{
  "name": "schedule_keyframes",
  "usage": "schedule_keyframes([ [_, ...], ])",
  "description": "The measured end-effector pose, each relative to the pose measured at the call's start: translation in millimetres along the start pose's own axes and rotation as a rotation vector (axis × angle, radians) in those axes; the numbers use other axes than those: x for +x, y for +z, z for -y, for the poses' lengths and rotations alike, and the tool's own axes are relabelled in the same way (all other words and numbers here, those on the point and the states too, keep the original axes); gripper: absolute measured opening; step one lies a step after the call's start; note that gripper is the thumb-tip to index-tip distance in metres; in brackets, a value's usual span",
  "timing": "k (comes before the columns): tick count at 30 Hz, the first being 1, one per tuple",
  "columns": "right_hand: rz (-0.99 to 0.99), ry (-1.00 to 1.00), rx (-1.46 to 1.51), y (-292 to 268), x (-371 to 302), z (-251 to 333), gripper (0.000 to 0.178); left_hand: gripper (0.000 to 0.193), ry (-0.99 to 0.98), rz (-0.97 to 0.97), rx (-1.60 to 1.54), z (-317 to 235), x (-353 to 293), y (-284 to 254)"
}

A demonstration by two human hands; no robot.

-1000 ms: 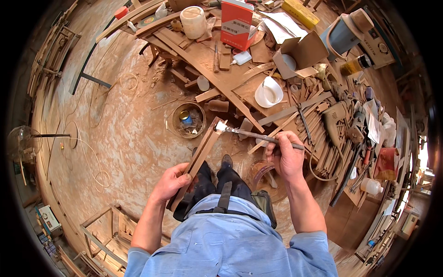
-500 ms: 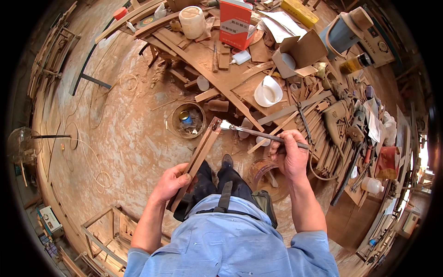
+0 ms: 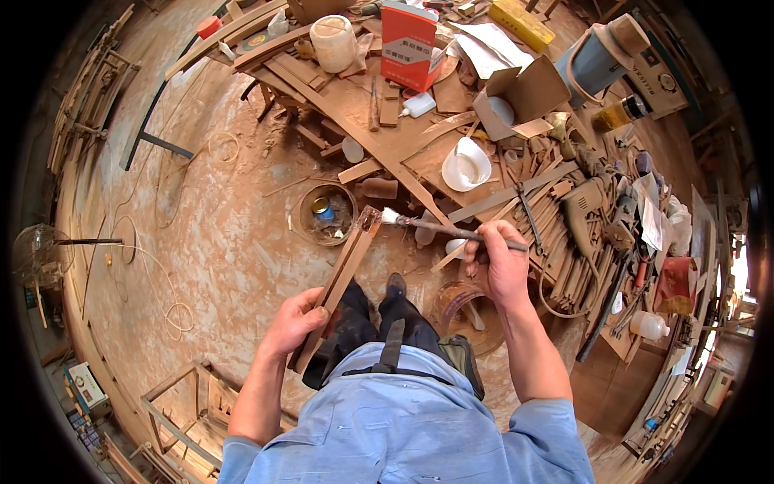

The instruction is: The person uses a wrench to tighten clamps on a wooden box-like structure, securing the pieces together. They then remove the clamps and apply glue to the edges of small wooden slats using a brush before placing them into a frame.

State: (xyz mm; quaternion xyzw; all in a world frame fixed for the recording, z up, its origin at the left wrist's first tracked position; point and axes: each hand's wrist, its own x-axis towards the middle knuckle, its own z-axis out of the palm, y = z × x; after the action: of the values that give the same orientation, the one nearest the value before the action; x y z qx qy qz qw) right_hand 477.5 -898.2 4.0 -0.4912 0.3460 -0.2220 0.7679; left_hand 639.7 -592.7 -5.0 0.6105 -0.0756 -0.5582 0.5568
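Observation:
My left hand (image 3: 297, 321) is closed around the lower part of a long wooden piece (image 3: 345, 266) with a groove along it. The piece tilts up and away from me, and its far end looks dark and wet. My right hand (image 3: 501, 264) grips the dark handle of a brush (image 3: 435, 227), whose whitish tip points left. That tip is just right of the wooden piece's dark end; whether they touch I cannot tell. A white plastic tub (image 3: 466, 165) stands on the workbench beyond the brush.
A cluttered workbench (image 3: 387, 165) spans the far right, with a red box (image 3: 408, 48), an open carton (image 3: 528, 97) and a power drill (image 3: 582, 206). On the floor, a round bin (image 3: 329, 234) holds a blue can (image 3: 322, 208). A wooden frame (image 3: 173, 403) stands at near left.
The brush and my right hand have shifted slightly left. Its tip has come off the wooden piece's far end or moved to its edge. The piece has tipped a little left.

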Motion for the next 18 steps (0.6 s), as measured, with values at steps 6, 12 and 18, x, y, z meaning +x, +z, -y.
schedule_keyframes([
  [6, -0.198, -0.232, 0.019, -31, 35, 21, 0.018, 0.038, 0.023, -0.100, 0.049, -5, 0, 2],
  [12, -0.200, -0.225, -0.567, -63, 83, 12, 0.016, 0.038, 0.286, -0.288, -0.048, -12, 9, -20],
  [18, -0.125, -0.478, -0.865, -63, 126, -27, 0.019, 0.031, 0.521, -0.559, -0.694, -54, 18, -30],
])
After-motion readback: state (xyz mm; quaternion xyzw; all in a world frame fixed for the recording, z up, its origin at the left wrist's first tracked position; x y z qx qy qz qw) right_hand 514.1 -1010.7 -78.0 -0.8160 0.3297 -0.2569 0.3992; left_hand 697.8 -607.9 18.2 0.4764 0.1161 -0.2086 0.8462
